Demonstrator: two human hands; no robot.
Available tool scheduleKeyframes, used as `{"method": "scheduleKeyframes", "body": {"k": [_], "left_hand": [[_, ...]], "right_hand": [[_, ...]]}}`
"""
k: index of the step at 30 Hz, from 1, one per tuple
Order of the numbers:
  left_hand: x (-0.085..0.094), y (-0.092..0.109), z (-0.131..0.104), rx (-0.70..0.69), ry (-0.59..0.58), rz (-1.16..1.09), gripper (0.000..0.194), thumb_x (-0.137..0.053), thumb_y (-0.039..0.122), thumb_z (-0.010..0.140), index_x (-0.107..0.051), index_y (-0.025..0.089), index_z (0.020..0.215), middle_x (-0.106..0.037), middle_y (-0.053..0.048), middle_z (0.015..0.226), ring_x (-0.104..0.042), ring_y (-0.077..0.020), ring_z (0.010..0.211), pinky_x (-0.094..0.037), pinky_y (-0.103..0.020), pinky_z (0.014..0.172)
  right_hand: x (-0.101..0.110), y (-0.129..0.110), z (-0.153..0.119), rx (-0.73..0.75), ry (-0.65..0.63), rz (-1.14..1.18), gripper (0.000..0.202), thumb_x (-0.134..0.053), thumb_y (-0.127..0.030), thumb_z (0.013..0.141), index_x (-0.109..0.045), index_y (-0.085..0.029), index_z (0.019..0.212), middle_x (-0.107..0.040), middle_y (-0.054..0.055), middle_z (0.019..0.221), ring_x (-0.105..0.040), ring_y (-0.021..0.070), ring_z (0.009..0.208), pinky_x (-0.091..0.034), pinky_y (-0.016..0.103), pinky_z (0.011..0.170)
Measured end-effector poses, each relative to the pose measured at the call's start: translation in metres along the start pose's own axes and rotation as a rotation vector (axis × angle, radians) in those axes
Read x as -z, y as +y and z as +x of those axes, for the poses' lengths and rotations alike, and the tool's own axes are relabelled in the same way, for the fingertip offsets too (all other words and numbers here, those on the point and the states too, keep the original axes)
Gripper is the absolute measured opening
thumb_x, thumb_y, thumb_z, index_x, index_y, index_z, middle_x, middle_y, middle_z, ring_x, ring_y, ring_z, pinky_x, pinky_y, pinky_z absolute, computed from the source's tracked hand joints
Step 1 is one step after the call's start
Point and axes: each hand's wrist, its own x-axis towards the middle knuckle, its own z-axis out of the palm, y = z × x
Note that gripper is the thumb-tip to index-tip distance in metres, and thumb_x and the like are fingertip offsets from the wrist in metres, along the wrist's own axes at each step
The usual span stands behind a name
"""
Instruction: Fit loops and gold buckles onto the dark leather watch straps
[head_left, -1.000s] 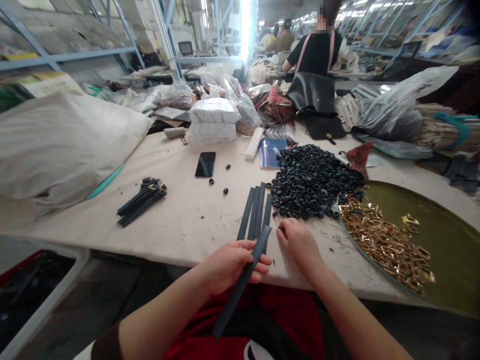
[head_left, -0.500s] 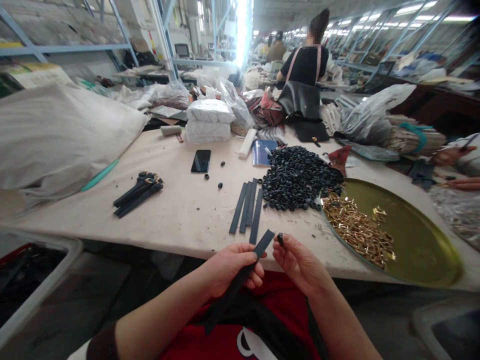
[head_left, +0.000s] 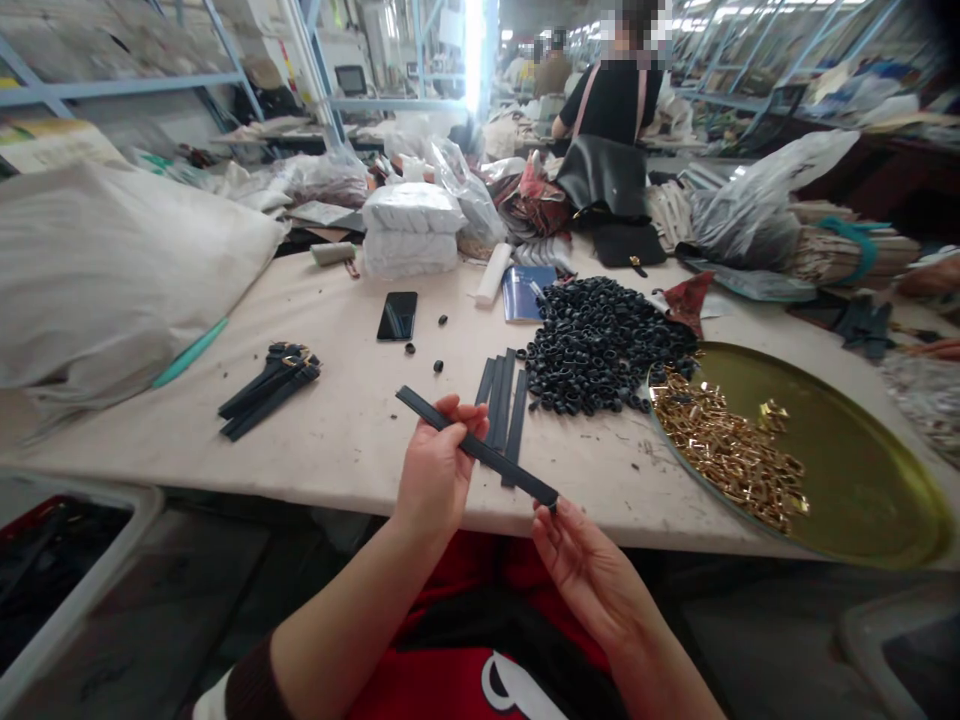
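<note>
A dark strap (head_left: 499, 463) slants across in front of me, its left end higher than its right. My left hand (head_left: 442, 460) pinches it near the upper left part. At the strap's lower right end, the fingertips of my right hand (head_left: 574, 555) hold a small dark loop (head_left: 553, 506) against the tip; how far the strap is inside it is unclear. Just behind the held strap lie several flat dark straps (head_left: 501, 400). A heap of dark loops (head_left: 592, 350) sits beyond them to the right.
A round tray (head_left: 862, 450) with gold buckles (head_left: 727, 450) stands at the right. A phone (head_left: 397, 316), a blue booklet (head_left: 525, 292) and buckled straps (head_left: 271, 390) lie on the table (head_left: 337, 440). A white sack (head_left: 120, 270) is at the left; a person's hand shows far right.
The strap has been swung round, so its other end now points left and up. My left hand has risen and moved left. The loop in my right hand now meets the strap's end.
</note>
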Motion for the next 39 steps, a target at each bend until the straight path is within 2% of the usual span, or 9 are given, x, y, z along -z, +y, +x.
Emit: {"method": "scheduleKeyframes", "body": {"k": [9,13,16,18,23,26,29,35,39], "left_hand": [[0.027,-0.032,-0.015,-0.007,-0.378,0.969,0.019,-0.048,0.032,0.080,-0.058,0.018,0.087,-0.057,0.001,0.065,-0.054,-0.0131,0.063,-0.044,-0.025,0.064],[0.031,-0.036,-0.019,-0.178,-0.503,1.157,0.018,-0.044,0.030,0.082,-0.060,0.021,0.084,-0.060,-0.003,0.078,-0.054,-0.0155,0.075,-0.043,-0.027,0.072],[0.030,-0.040,-0.019,-0.174,-0.648,1.152,0.018,-0.045,0.029,0.083,-0.061,0.022,0.086,-0.060,-0.004,0.081,-0.054,-0.0161,0.079,-0.042,-0.028,0.076],[0.028,-0.037,-0.018,-0.038,-0.680,1.027,0.018,-0.048,0.028,0.081,-0.061,0.022,0.092,-0.061,-0.005,0.086,-0.055,-0.0166,0.083,-0.042,-0.029,0.080],[0.027,-0.005,-0.008,0.711,-0.752,0.494,0.036,-0.057,0.029,0.075,-0.054,0.019,0.110,-0.062,-0.008,0.101,-0.058,-0.0199,0.092,-0.045,-0.029,0.078],[0.024,0.005,-0.006,0.892,-0.766,0.458,0.045,-0.050,0.040,0.079,-0.046,0.019,0.119,-0.063,-0.009,0.096,-0.061,-0.0188,0.082,-0.045,-0.028,0.071],[0.019,-0.004,-0.014,0.765,-0.849,0.723,0.050,-0.046,0.040,0.082,-0.036,0.022,0.127,-0.062,-0.002,0.075,-0.057,-0.0109,0.058,-0.044,-0.022,0.058],[0.013,-0.030,-0.029,0.445,-0.703,0.862,0.063,-0.040,0.053,0.079,-0.028,0.017,0.129,-0.040,0.008,0.048,-0.029,-0.0061,0.036,-0.018,-0.017,0.035],[0.024,-0.032,-0.025,0.380,-0.627,0.797,0.047,-0.050,0.059,0.070,-0.050,0.015,0.088,-0.030,0.009,0.048,-0.026,-0.0050,0.041,-0.015,-0.017,0.037]], "right_hand": [[0.007,-0.011,0.017,0.248,0.020,-0.358,0.027,-0.073,-0.029,0.064,-0.057,-0.021,0.083,-0.062,-0.005,0.070,-0.058,0.0064,0.057,-0.049,0.017,0.057],[0.011,-0.019,0.021,0.336,-0.013,-0.644,0.026,-0.071,-0.034,0.065,-0.058,-0.019,0.081,-0.061,-0.004,0.064,-0.056,0.0108,0.059,-0.045,0.022,0.060],[0.010,-0.022,0.022,0.180,-0.144,-0.644,0.025,-0.071,-0.034,0.065,-0.058,-0.019,0.080,-0.060,-0.004,0.060,-0.054,0.0108,0.055,-0.042,0.023,0.056],[0.010,-0.025,0.023,0.079,-0.211,-0.536,0.023,-0.071,-0.033,0.066,-0.058,-0.020,0.079,-0.060,-0.004,0.060,-0.052,0.0094,0.053,-0.040,0.021,0.054],[0.016,-0.047,0.024,0.052,-0.260,-0.363,0.021,-0.072,-0.030,0.065,-0.058,-0.019,0.077,-0.054,-0.007,0.057,-0.047,0.0059,0.050,-0.036,0.018,0.051],[0.014,-0.059,0.019,0.102,-0.277,-0.534,0.021,-0.071,-0.029,0.066,-0.058,-0.017,0.078,-0.054,-0.007,0.054,-0.047,0.0064,0.050,-0.035,0.018,0.052],[0.007,-0.055,0.010,0.172,-0.262,-0.644,0.020,-0.070,-0.027,0.066,-0.058,-0.016,0.077,-0.055,-0.006,0.056,-0.048,0.0071,0.053,-0.036,0.019,0.056],[0.000,-0.030,0.002,0.229,-0.350,-0.721,0.022,-0.062,-0.034,0.071,-0.058,-0.016,0.083,-0.057,-0.002,0.064,-0.052,0.0106,0.055,-0.040,0.023,0.056],[0.019,-0.084,0.018,0.700,-0.014,-1.436,0.029,-0.048,-0.041,0.078,-0.058,-0.017,0.092,-0.062,0.001,0.073,-0.056,0.0142,0.063,-0.044,0.025,0.058]]}}
